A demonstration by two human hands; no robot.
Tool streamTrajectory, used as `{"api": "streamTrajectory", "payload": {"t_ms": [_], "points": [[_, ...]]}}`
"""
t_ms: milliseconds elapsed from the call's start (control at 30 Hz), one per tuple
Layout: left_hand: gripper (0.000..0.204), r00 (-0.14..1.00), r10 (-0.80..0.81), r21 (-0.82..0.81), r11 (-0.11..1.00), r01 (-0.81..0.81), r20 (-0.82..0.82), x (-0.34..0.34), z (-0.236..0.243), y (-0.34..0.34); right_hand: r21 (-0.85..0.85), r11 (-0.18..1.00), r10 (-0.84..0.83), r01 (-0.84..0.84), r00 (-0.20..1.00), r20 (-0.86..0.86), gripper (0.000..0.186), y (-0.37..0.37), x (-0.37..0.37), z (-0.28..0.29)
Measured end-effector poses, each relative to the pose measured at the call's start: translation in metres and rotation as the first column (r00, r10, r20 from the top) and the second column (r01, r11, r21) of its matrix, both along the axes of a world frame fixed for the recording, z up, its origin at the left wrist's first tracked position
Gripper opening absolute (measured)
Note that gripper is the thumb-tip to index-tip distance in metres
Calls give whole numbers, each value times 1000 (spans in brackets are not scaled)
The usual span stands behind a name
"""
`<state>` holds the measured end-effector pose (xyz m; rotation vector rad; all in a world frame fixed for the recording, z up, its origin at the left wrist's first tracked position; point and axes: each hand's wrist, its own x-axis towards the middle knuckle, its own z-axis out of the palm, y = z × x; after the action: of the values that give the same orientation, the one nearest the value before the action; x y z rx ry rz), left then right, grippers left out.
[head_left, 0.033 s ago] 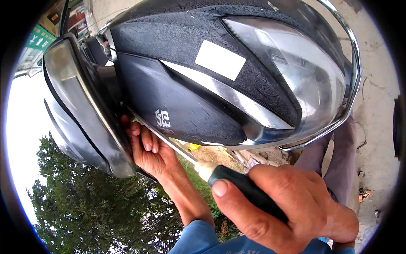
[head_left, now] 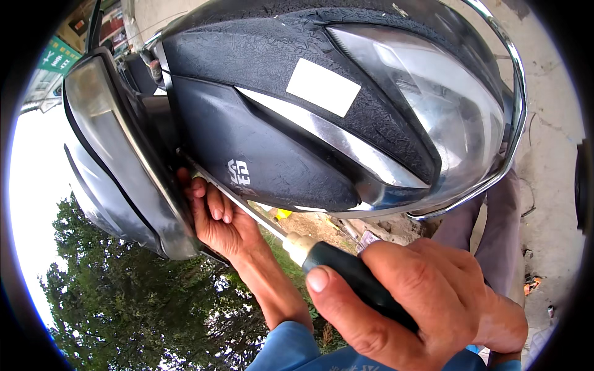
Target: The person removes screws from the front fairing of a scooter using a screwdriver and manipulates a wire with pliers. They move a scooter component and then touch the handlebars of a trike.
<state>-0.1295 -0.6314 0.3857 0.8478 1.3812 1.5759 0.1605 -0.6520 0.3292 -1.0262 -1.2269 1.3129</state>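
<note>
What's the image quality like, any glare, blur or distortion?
Head view: sky at left washed out to white; head view: glare streaks the silver trim; head view: right hand and screwdriver fairly sharp; head view: fisheye framing, corners black.

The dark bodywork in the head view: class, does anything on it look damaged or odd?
Yes: the upper panel looks wrinkled around the white rectangle, unlike the smoother lower panel. Whether that is damage or texture, I cannot tell.

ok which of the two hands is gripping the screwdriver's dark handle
The right hand, wrapped around the dark handle; the left hand is instead near the far end of the metal shaft.
</note>
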Motion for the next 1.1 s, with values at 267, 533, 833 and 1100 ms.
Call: {"api": "streamTrajectory", "payload": {"t_ms": [267, 533, 833, 1100], "points": [[26, 999, -48, -41, 998, 48, 6, -2, -12, -2, -359, 901, 116, -245, 931, -345, 27, 43, 22, 7], [29, 996, -59, -397, 914, 82, 70, 38, 7, 21, -642, 500, 109, -582, 777, -620, 35, 42, 24, 15], [28, 985, 57, -418, 908, 16, 161, 30, 9, 23, -60, 934, 355, -351, 930, 93, 31, 28, 20, 14], [34, 986, 44, -457, 889, 33, 158, 40, 7, 30, -490, 701, 238, -518, 818, -524, 30, 44, 23, 19]]}}
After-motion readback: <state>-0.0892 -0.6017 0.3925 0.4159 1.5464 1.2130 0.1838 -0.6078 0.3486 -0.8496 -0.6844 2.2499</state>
